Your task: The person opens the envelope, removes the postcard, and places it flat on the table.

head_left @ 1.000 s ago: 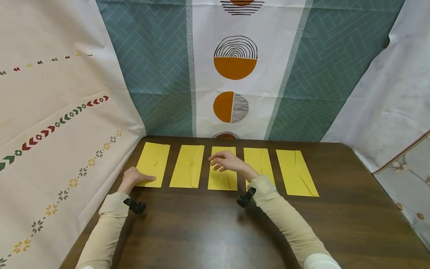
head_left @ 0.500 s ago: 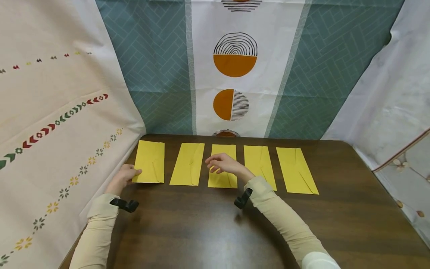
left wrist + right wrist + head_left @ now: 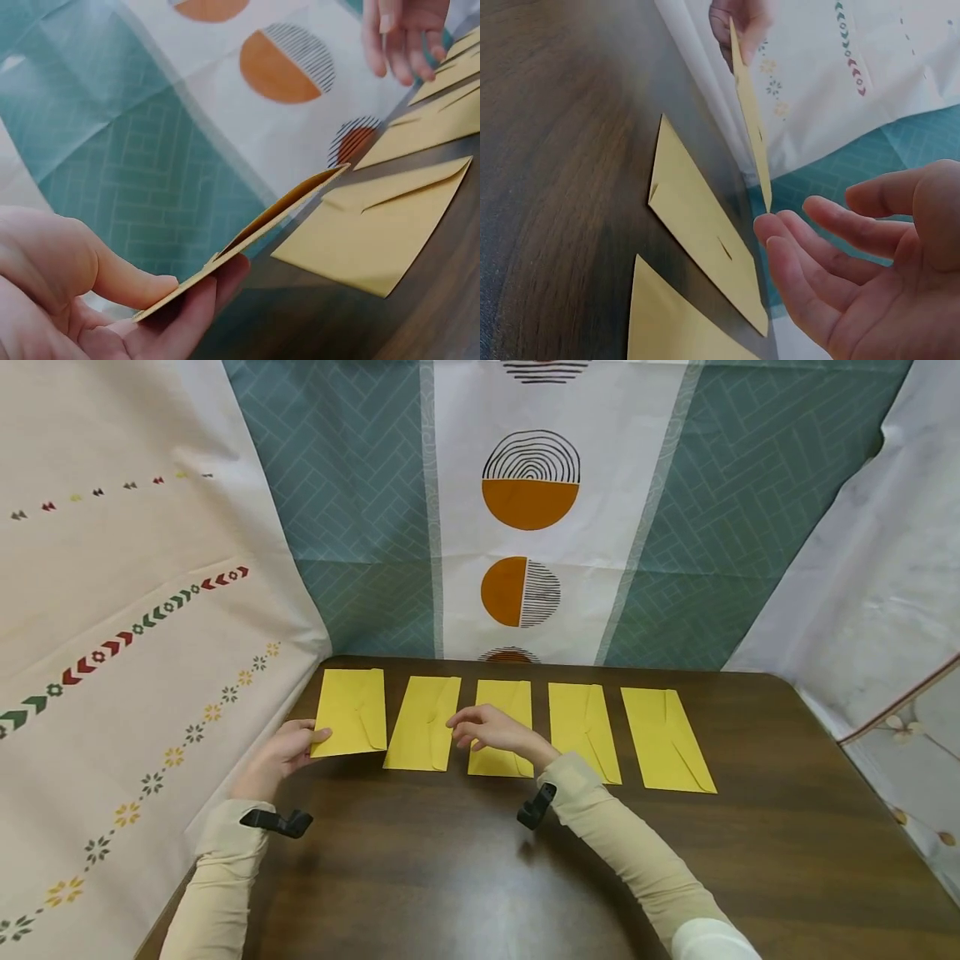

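Several yellow envelopes form a row across the far side of the brown table. My left hand point(image 3: 288, 747) pinches the leftmost envelope point(image 3: 351, 710) at its near left corner, thumb on top and fingers beneath. In the left wrist view that held envelope point(image 3: 247, 240) is lifted off the table and tilted, its flap slightly apart from the body. My right hand point(image 3: 495, 729) hovers over the middle envelope point(image 3: 501, 764) with fingers loosely bent and nothing in them. The second envelope point(image 3: 423, 722) lies flat between the two hands, flap side up.
Two more envelopes lie flat to the right, the fourth point(image 3: 585, 718) partly under the right forearm and the fifth point(image 3: 667, 739) beyond it. A patterned cloth point(image 3: 360, 510) hangs behind the table point(image 3: 420, 860), and pale cloths border both sides.
My left hand has gone from resting on the leftmost envelope to gripping its corner and raising it off the table. My right hand has shifted slightly left, still above the row.
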Demonstrator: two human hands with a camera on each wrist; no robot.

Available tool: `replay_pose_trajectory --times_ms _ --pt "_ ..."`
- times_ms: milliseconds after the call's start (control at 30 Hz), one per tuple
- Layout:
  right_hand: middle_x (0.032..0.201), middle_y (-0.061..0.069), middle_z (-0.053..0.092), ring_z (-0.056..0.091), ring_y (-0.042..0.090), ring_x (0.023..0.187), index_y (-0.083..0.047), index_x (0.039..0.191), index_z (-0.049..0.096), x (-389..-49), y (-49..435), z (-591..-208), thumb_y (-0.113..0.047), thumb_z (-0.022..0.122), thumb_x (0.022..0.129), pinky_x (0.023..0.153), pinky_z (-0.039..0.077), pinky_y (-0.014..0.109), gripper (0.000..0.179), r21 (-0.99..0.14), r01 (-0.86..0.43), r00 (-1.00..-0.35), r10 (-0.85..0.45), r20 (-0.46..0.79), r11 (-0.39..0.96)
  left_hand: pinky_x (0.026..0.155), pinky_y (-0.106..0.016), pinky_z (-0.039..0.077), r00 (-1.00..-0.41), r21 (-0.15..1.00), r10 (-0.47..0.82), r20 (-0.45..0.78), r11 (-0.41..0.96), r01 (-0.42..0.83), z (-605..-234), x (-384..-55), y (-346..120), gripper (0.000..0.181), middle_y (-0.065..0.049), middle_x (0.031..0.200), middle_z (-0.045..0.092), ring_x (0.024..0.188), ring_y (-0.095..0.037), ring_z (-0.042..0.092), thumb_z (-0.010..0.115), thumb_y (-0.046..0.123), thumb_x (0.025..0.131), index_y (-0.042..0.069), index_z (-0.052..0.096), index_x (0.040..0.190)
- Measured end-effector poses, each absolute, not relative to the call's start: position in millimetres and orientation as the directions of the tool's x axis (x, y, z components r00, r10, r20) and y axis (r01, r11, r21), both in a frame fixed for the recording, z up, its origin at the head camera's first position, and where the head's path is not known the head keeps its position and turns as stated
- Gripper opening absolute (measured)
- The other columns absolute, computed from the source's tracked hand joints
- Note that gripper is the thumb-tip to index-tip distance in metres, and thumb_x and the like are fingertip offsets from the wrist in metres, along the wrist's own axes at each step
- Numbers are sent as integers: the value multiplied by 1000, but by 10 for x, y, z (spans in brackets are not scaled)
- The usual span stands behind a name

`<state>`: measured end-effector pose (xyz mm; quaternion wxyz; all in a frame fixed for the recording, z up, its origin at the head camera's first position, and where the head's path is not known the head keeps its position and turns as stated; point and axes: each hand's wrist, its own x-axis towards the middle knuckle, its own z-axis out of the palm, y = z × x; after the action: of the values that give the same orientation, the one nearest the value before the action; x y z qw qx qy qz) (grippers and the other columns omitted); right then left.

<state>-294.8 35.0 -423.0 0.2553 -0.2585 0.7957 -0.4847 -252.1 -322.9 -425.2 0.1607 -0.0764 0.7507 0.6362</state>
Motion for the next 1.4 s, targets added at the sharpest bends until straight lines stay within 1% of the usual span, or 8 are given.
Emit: replay_pose_trajectory --times_ms 367,467,633,867,1033,1200,1300,1400 --pt "121 21 63 63 37 110 2 133 52 -2896 343 -4263 -18 46 102 89 54 43 38 -899 -171 -739 -656 -154 404 74 -22 55 -926 950 218 -307 129 -285 -4321 -2533 -2938 50 8 86 64 79 -1 65 45 7 101 -19 21 137" --pt "125 22 61 63 37 110 1 135 50 -2874 338 -4257 -20 48 102 88 55 42 40 -896 -172 -743 -651 -155 410 75 -22 55 -911 956 288 -293 108 -273 -4362 -2562 -2845 50 7 89 65 82 -2 66 45 6 101 -18 21 137" --pt "133 24 55 62 37 112 1 142 42 -2806 324 -4232 -22 46 102 86 55 39 46 -885 -201 -748 -649 -139 421 76 -22 55 -889 965 376 -261 78 -250 -4407 -2594 -2665 49 6 94 66 86 -3 67 45 4 100 -17 20 137" --pt "132 23 54 61 38 112 0 147 34 -2771 342 -4226 -17 44 103 89 53 49 49 -883 -222 -770 -630 -102 414 78 -25 56 -866 970 440 -238 62 -235 -4406 -2626 -2461 49 4 100 65 91 -5 67 44 1 100 -15 18 139" --pt "131 22 55 63 35 107 -2 147 35 -2763 349 -4243 -18 47 102 88 53 49 50 -884 -210 -785 -611 -102 418 78 -24 56 -865 971 446 -230 52 -231 -4410 -2636 -2348 50 3 102 64 91 -6 67 45 2 100 -14 18 140" --pt "135 21 52 64 24 100 -2 148 33 -2766 345 -4257 -25 54 99 83 56 40 59 -847 -247 -810 -580 -85 470 81 -26 56 -861 975 467 -201 13 -220 -4399 -2632 -2235 59 2 107 65 96 -8 67 48 3 100 -7 13 146" --pt "137 21 50 63 23 98 -3 150 29 -2775 346 -4262 -31 58 96 80 55 34 68 -810 -273 -836 -544 -68 520 83 -28 56 -861 974 473 -188 -22 -225 -4393 -2625 -2170 67 1 112 64 99 -10 67 50 3 99 2 8 152" --pt "140 21 49 62 28 107 -3 152 25 -2781 347 -4258 -34 61 93 87 53 37 76 -789 -270 -865 -499 -53 552 85 -31 56 -861 971 475 -183 -46 -233 -4393 -2621 -2107 73 -2 119 62 102 -12 67 50 2 98 11 4 155"
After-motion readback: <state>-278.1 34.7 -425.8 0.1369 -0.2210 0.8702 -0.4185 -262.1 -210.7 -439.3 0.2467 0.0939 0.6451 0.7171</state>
